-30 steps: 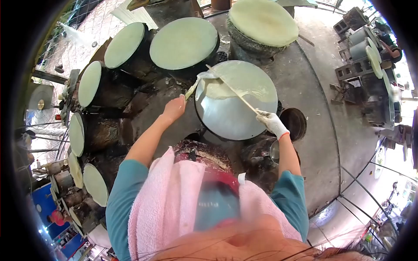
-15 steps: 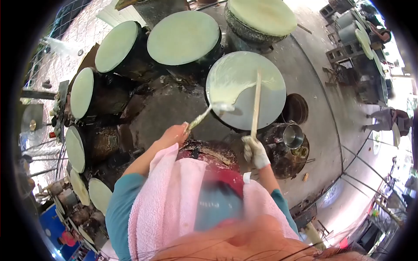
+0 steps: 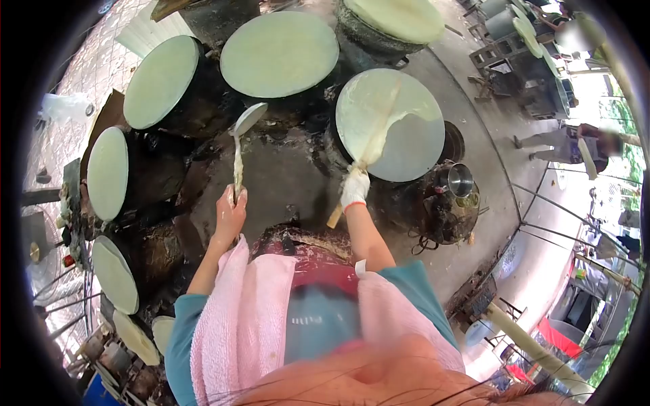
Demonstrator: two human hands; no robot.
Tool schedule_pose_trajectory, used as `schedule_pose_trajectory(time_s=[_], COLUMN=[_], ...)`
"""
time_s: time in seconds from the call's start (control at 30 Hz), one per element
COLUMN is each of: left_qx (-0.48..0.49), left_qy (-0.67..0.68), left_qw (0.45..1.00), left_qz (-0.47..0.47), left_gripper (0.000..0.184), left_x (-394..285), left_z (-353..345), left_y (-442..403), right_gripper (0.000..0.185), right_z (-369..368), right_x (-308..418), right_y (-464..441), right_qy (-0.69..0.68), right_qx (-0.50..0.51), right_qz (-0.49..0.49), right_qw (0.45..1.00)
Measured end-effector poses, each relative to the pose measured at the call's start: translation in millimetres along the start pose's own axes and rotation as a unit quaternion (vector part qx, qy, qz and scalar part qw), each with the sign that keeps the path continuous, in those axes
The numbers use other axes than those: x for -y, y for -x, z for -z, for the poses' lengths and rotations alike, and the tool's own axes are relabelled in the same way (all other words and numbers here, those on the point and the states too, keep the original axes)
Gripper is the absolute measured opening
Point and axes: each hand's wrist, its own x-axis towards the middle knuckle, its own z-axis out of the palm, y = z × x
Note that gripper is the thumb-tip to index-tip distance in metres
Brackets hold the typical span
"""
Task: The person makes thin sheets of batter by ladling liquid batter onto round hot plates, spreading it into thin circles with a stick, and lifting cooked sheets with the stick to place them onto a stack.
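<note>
My bare left hand (image 3: 231,213) is wrapped round the handle of a ladle (image 3: 250,119), whose bowl is over the floor left of the nearest round pan. My right hand (image 3: 355,187), in a white glove, grips a long flat wooden stick (image 3: 381,128) near the pan's lower left edge. The stick slants up across the pan. Pale batter (image 3: 362,101) covers the left and upper part of the round pan (image 3: 413,152), while its lower right shows bare grey metal.
More round pale-covered tops (image 3: 279,54) on dark drums curve round the back and left. Right of the pan are a dark bucket (image 3: 452,141) and a metal pot (image 3: 460,180) on a blackened drum. Another person (image 3: 565,143) stands far right, beside a pale disc.
The ladle has moved off the pan to the left with my left hand. My right hand has swung the stick leftward, and batter now reaches the pan's lower left. The view has shifted.
</note>
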Motion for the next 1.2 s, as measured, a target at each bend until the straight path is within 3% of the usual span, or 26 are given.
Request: schedule_pose_trajectory(time_s=[0.07, 0.1, 0.17, 0.2, 0.23, 0.3, 0.33, 0.47, 0.5, 0.57, 0.6, 0.7, 0.73, 0.77, 0.9, 0.97, 1.0, 1.03, 1.1, 1.13, 1.2], left_qx=[-0.002, -0.008, -0.023, -0.058, -0.048, -0.025, -0.028, -0.037, -0.035, -0.027, -0.024, -0.032, -0.024, -0.021, -0.024, -0.026, -0.026, -0.028, -0.039, -0.044, -0.055], left_qy=[-0.015, 0.013, 0.066, 0.065, 0.126, 0.243, 0.247, 0.245, 0.240, 0.231, 0.226, 0.236, 0.231, 0.224, 0.208, 0.204, 0.199, 0.194, 0.192, 0.191, 0.190], left_qw=[1.000, 0.999, 0.989, 0.993, 0.979, 0.929, 0.929, 0.933, 0.936, 0.941, 0.943, 0.937, 0.942, 0.944, 0.943, 0.942, 0.943, 0.943, 0.943, 0.943, 0.940], left_qz=[-0.006, 0.041, 0.133, 0.085, 0.152, 0.278, 0.274, 0.262, 0.256, 0.246, 0.241, 0.254, 0.242, 0.243, 0.258, 0.264, 0.266, 0.268, 0.268, 0.269, 0.278], left_gripper=[0.015, 0.015, 0.016, 0.015, 0.014, 0.012, 0.011, 0.009, 0.008, 0.009, 0.009, 0.014, 0.014, 0.013, 0.012, 0.012, 0.012, 0.012, 0.013, 0.013, 0.014], left_x=[13.4, 9.9, -1.3, 1.4, 1.9, -4.0, -8.7, -32.8, -38.2, -46.8, -51.5, -65.4, -70.0, -76.5, -104.4, -116.8, -122.2, -127.7, -144.2, -151.1, -156.6], left_z=[2.8, 5.3, 10.3, 7.6, 6.9, 7.4, 6.6, -0.5, -2.6, -9.0, -11.6, -28.9, -33.0, -37.3, -59.5, -71.7, -76.3, -80.0, -86.4, -88.6, -94.1], left_y=[10.9, 15.4, 21.1, 23.6, 27.0, 30.8, 30.9, 33.6, 33.1, 35.0, 36.3, 41.1, 42.6, 43.8, 44.5, 44.6, 45.7, 46.5, 52.7, 56.6, 63.0], right_gripper=[0.028, 0.029, 0.035, 0.032, 0.031, 0.034, 0.044, 0.053, 0.048, 0.042, 0.037, 0.040, 0.047, 0.048, 0.040, 0.039, 0.037, 0.035, 0.034, 0.036, 0.037], right_z=[28.3, 33.5, 46.8, 44.6, 40.6, 44.3, 52.3, 101.9, 117.2, 134.3, 132.3, 136.2, 146.4, 157.2, 199.2, 212.0, 210.3, 211.4, 221.0, 231.0, 244.9], right_x=[23.6, 57.4, 53.5, 55.7, 60.5, 39.5, 27.8, 52.4, 45.8, 53.4, 49.9, 40.8, 39.6, 45.6, 79.0, 86.2, 108.7, 106.1, 56.5, 67.9, 86.1], right_y=[26.6, 58.4, 38.4, 41.2, 53.5, 50.4, 41.8, 22.5, -0.8, -21.3, -22.8, 7.7, 16.5, 20.2, -28.8, -64.2, -42.9, -34.2, -48.5, -28.8, -37.1], right_qy=[-0.019, -0.056, -0.092, -0.109, -0.060, 0.199, 0.421, 0.419, 0.433, 0.199, 0.109, 0.310, 0.436, 0.515, 0.458, 0.325, 0.260, 0.211, 0.358, 0.475, 0.515], right_qx=[-0.007, 0.003, 0.013, 0.015, 0.039, 0.113, 0.059, -0.044, -0.078, 0.020, 0.060, 0.091, 0.099, 0.074, -0.030, 0.048, 0.083, 0.128, 0.149, 0.162, 0.091], right_qz=[-0.032, -0.073, -0.051, -0.044, -0.038, 0.131, 0.296, 0.184, 0.254, 0.086, 0.076, 0.224, 0.301, 0.212, 0.235, 0.148, 0.055, 0.086, 0.247, 0.257, 0.240], right_qw=[0.999, 0.996, 0.994, 0.993, 0.997, 0.965, 0.855, 0.888, 0.861, 0.976, 0.989, 0.920, 0.842, 0.827, 0.857, 0.933, 0.960, 0.965, 0.888, 0.826, 0.818])
